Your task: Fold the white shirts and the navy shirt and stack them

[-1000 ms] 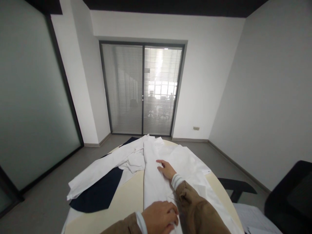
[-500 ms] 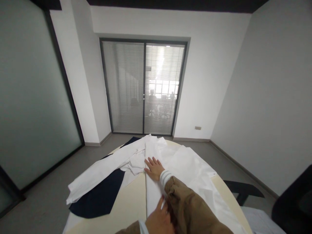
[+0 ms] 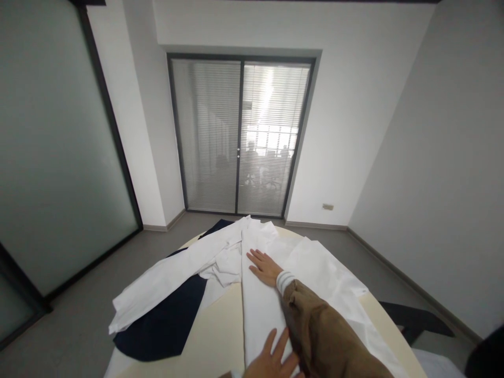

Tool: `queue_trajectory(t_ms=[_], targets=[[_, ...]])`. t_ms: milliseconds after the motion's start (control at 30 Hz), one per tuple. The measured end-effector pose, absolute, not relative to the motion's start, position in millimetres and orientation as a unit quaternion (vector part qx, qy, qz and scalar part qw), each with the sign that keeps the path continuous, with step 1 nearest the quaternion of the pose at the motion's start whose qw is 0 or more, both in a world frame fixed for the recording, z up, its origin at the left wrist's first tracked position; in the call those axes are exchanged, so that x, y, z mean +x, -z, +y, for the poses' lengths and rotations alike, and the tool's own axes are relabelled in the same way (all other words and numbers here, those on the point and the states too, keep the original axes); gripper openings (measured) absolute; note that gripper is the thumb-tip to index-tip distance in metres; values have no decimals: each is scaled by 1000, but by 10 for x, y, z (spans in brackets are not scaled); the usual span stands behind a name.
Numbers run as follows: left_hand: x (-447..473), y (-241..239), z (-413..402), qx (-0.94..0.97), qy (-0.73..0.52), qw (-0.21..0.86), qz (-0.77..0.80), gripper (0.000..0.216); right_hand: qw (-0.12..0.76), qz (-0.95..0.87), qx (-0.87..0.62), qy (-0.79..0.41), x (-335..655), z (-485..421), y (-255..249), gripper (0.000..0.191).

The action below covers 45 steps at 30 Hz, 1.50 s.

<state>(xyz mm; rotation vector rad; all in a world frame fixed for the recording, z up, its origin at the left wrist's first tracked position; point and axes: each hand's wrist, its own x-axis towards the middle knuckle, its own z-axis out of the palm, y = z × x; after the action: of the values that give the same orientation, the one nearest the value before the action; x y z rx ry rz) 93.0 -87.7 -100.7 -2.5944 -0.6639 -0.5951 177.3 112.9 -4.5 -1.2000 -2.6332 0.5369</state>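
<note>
A white shirt lies spread on a round cream table, with one sleeve stretched out to the left. My right hand lies flat and open on the folded middle part of the shirt, fingers pointing away from me. My left hand rests at the bottom of the view with its fingers spread, pressing the near part of the same folded strip. Both arms wear brown sleeves.
A dark navy cloth lies under the shirt's left sleeve, hanging over the table's left edge. A sliding glass door with blinds stands ahead. A frosted glass wall is at left. A dark chair sits at right.
My right hand slid from the shirt's middle toward its left fold and flattened. My left hand opened from a curled grip to spread fingers. The view tilted down slightly.
</note>
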Motion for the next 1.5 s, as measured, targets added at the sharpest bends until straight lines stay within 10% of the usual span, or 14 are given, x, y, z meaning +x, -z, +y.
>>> queue_trajectory(t_ms=[467,900,1367,1500], targets=[[874,791,-893,-846,336,351,-222,39,83,-896,-425,-93,2210,806,-211,62],[687,-31,-1044,-908,183,-105,-362,57,146,-640,-754,-20,3680,768,-240,55],[436,84,-626,-849,187,-132,-477,39,224,-613,-750,-112,4075,854,-368,11],[427,85,-621,-848,196,-137,-473,39,237,-658,-707,-103,3862,825,-564,25]])
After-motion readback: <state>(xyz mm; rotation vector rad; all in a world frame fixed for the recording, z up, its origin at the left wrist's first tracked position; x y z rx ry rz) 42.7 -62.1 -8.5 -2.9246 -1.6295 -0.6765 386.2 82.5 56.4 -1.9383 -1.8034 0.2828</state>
